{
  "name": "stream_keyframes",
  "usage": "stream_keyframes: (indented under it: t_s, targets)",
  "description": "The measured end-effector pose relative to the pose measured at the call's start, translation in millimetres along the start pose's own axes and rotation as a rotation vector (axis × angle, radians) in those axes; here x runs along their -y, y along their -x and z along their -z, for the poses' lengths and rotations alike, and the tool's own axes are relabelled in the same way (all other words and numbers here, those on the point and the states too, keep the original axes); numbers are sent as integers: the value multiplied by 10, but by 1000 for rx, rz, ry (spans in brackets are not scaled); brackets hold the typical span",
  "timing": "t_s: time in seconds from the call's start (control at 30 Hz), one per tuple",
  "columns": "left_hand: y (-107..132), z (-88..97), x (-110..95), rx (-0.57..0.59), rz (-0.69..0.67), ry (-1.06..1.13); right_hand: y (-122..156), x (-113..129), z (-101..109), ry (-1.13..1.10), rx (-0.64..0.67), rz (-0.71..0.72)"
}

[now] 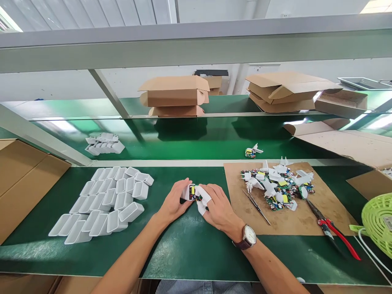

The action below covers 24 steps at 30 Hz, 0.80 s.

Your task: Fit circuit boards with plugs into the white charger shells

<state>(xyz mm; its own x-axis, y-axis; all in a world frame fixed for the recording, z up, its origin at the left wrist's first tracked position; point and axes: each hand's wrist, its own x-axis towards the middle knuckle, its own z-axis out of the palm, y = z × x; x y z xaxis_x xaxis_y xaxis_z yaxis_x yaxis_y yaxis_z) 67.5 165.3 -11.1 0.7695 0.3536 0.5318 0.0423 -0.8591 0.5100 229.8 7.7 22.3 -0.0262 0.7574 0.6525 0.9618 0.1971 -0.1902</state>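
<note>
Over the middle of the green table, my left hand (175,201) grips a white plastic housing (185,192) by its left end. A small circuit board (193,192) with a yellow part shows between my two hands, partly inside the housing. My right hand (219,206), with a watch on its wrist, closes round a white plastic piece (203,197) at the board's right side. My fingers hide part of both white pieces. To the left stand several rows of white open housings (107,200). On the right lies a pile of circuit boards with white plug parts (275,181).
A brown cardboard sheet (239,220) lies under the pile, with tweezers (256,207) and red-handled pliers (332,230) on it. A lime-green fan (378,222) stands at the right edge. Cardboard boxes (176,92) rest on the back shelf; white parts (105,144) lie beyond the rail.
</note>
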Motion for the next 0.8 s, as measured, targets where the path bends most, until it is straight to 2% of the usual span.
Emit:
stream_keyframes:
  t_s: [0.53, 0.8]
  targets:
    - [-56, 23, -60, -57, -75, 47, -5, -19, 20, -11, -55, 35]
    - [-46, -6, -41, -73, -71, 37, 6, -25, 19, 5, -47, 37]
